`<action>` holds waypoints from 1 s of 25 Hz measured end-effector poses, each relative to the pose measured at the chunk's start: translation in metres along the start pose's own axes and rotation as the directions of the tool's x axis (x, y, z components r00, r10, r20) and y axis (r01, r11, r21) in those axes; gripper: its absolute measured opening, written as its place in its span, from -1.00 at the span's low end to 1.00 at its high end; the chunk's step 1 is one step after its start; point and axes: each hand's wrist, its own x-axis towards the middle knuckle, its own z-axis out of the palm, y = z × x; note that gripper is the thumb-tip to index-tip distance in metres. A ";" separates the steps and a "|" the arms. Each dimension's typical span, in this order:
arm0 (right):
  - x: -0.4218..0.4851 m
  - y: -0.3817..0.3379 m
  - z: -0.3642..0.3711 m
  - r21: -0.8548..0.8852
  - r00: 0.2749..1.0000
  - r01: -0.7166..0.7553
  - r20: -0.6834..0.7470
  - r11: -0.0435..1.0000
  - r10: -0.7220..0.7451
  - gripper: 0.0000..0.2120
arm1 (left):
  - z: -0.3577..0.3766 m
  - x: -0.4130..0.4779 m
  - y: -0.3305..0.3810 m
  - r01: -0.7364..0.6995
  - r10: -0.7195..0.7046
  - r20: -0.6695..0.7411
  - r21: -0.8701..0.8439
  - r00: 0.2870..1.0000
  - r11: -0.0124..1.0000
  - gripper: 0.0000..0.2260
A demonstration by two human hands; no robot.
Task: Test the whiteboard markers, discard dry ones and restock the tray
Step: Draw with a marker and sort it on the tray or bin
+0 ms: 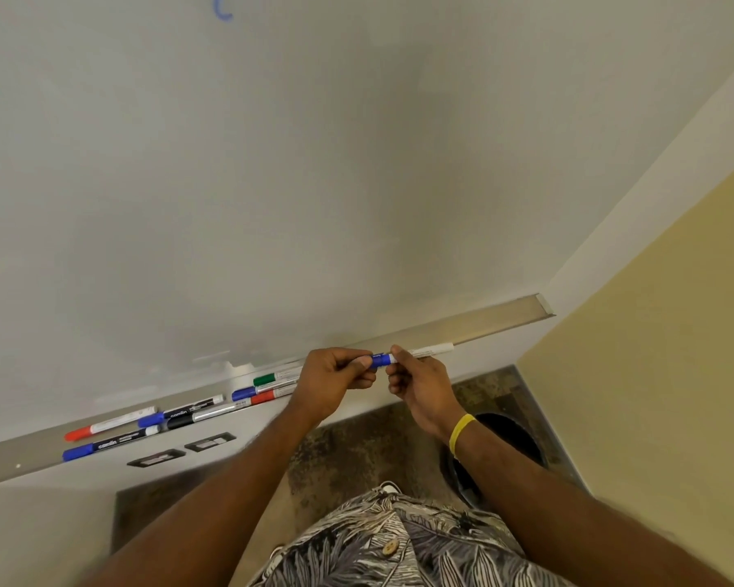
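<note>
I hold one blue-capped marker (416,354) level in front of the tray (501,322). My left hand (333,381) grips its blue cap end, and my right hand (416,381) pinches the white barrel just beside the cap. The cap sits on or against the barrel; I cannot tell whether it is fully seated. Several other markers lie in the tray to the left: a green-capped one (272,378), a blue-capped one (246,393), a red-banded one (268,398), a red-capped one (107,425) and blue-capped ones (102,446). A blue stroke (222,8) marks the whiteboard (314,163) at the top.
A dark round bin (513,442) stands on the floor below my right wrist, near the yellow wall (674,374). Two wall sockets (183,451) sit under the tray. The right end of the tray holds no markers.
</note>
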 end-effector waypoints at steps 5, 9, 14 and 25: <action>0.005 -0.006 0.001 0.048 0.999 -0.004 0.034 0.999 0.002 -0.80 | 0.005 0.004 0.007 0.012 -0.015 -0.046 -0.066 0.999 0.998 -0.83; 0.011 -0.004 0.001 0.057 1.000 0.015 0.019 0.998 -0.016 -0.80 | 0.009 0.007 0.011 0.008 -0.011 -0.075 -0.040 0.997 0.999 -0.83; 0.025 -0.004 -0.010 -0.045 0.997 -0.033 0.064 0.998 0.036 -0.75 | 0.015 0.013 0.007 0.031 -0.027 -0.073 0.068 0.997 0.997 -0.81; 0.069 -0.001 -0.034 -0.802 0.725 0.580 0.587 -0.140 -0.361 -0.75 | 0.015 0.040 -0.017 0.248 -0.223 -0.159 0.159 0.962 0.956 -0.79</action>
